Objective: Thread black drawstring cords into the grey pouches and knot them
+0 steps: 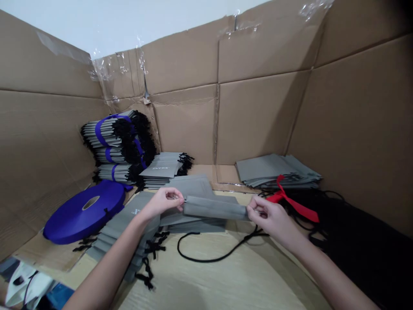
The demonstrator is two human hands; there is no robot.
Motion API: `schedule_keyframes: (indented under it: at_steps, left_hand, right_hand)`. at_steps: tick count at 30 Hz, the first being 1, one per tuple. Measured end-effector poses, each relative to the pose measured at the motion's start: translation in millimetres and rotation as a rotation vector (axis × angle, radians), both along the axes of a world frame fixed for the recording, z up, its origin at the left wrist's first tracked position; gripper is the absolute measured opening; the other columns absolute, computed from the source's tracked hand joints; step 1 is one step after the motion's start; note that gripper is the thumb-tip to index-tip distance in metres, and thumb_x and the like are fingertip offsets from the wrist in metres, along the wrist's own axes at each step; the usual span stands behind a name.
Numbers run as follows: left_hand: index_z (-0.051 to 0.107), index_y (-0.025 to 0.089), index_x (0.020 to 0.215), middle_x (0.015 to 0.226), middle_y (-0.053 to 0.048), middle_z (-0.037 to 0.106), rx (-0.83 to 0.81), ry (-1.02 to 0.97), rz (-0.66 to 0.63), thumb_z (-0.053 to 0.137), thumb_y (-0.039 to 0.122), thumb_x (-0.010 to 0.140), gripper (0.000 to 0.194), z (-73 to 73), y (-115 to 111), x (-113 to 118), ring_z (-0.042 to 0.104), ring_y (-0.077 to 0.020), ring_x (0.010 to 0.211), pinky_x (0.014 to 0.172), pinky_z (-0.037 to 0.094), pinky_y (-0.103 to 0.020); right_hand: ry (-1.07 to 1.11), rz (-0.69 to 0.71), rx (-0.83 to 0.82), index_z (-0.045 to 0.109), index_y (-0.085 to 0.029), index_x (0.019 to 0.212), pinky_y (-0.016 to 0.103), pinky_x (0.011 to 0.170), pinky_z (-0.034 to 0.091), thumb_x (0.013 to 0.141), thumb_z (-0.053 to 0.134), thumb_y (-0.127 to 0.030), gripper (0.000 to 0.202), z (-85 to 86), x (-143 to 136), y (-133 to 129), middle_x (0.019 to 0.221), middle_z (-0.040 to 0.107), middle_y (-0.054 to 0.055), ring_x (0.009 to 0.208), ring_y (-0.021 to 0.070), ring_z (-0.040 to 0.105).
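Note:
A grey fabric drawstring pouch [216, 207] is stretched sideways between my two hands above the table. My left hand [166, 202] pinches its left end, and a thin metallic piece shows at the fingertips. At the other end my right hand [269, 215] is closed on the pouch's corner, where another thin metallic glint appears. A black cord [209, 261] curves over the tabletop from below my right hand. Under the held pouch lies a pile of flat grey pouches [193, 224]. Beside my left forearm are overlapping grey pouches [109, 234] with knotted black cords.
Bundles of pouches [111, 148] tied with blue strap stand at the back left, behind a blue webbing roll [85, 211]. Printed pouches [161, 165] and grey pieces [274, 170] line the back. Black cords [355, 241] with a red ribbon [297, 204] lie right. Cardboard walls [258, 112] enclose the table.

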State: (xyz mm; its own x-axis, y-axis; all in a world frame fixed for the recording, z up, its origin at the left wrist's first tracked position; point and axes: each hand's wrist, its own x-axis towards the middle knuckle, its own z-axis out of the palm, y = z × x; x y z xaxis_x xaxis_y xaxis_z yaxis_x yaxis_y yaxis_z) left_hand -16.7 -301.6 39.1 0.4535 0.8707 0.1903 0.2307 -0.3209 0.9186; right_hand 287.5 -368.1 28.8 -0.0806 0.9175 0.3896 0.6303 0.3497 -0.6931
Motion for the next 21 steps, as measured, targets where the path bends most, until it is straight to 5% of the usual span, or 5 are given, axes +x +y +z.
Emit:
schedule_keyframes:
  at_steps: [3,8,13,21]
  left_hand:
    - [0.058,0.013,0.071,0.064,-0.001,0.063,-0.035,0.096,-0.047,0.066,0.029,0.067,0.018,4.2,1,-5,0.063,-0.0155,0.060,0.060,0.045,-0.024]
    - [0.056,0.015,0.067,0.057,0.002,0.055,0.051,0.171,0.028,0.060,0.024,0.068,0.010,-4.1,5,-2,0.059,-0.0134,0.051,0.053,0.040,-0.022]
    - [0.049,0.017,0.070,0.065,0.001,0.055,0.071,0.129,0.027,0.056,0.031,0.074,0.017,-7.2,1,5,0.060,-0.0137,0.055,0.056,0.042,-0.023]
    - [0.047,0.018,0.085,0.071,0.001,0.053,-0.402,-0.359,-0.228,0.064,0.045,0.072,0.034,1.6,-12,7,0.064,-0.0179,0.059,0.069,0.049,-0.035]
  right_hand:
    - [-0.048,0.083,-0.014,0.046,-0.021,0.067,0.023,0.051,0.032,0.082,0.043,-0.034,0.020,1.1,0,-3,0.059,0.043,-0.004,0.054,0.0120,0.042]
    - [-0.219,-0.046,-0.008,0.052,-0.023,0.075,0.024,0.050,0.029,0.082,0.049,-0.048,0.026,-6.7,-5,-3,0.053,0.045,-0.005,0.050,0.0135,0.043]
    - [-0.125,-0.057,-0.016,0.047,-0.022,0.068,0.024,0.049,0.027,0.082,0.049,-0.046,0.028,-9.7,-4,2,0.053,0.042,-0.005,0.050,0.0129,0.039]
    - [0.098,-0.020,-0.034,0.043,-0.022,0.060,0.024,0.050,0.027,0.075,0.052,-0.044,0.028,0.4,0,6,0.054,0.041,-0.004,0.052,0.0129,0.038]
